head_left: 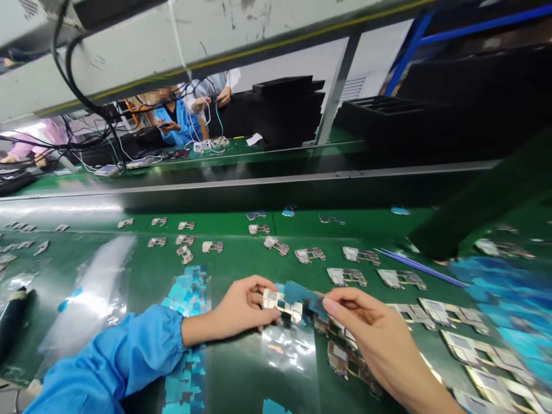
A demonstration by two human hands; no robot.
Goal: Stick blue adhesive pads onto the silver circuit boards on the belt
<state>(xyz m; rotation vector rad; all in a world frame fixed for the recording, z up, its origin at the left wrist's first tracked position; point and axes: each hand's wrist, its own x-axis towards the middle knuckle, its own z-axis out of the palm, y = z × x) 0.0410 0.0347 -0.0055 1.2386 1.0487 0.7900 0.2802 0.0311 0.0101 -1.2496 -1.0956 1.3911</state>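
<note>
My left hand (237, 307) pinches the edge of a small silvery circuit board (271, 299) between thumb and fingers. From the right, my right hand (371, 330) grips the end of a blue film piece (297, 292) with thumb and forefinger. The film lies against or just over the board's upper side; whether it is stuck down I cannot tell. Below my hands are a clear plastic sheet (288, 351) and more boards (340, 356), partly hidden by my right hand. Beside my left wrist runs a strip of blue film pieces (185, 379).
Several circuit boards (310, 254) lie in loose rows across the green table (237, 379). Blue tweezers (422, 267) rest near a heap of blue films (513, 305) at right. A clear plastic bag (90, 293) lies left. Beyond the shelf, a co-worker in blue (181, 129) sits.
</note>
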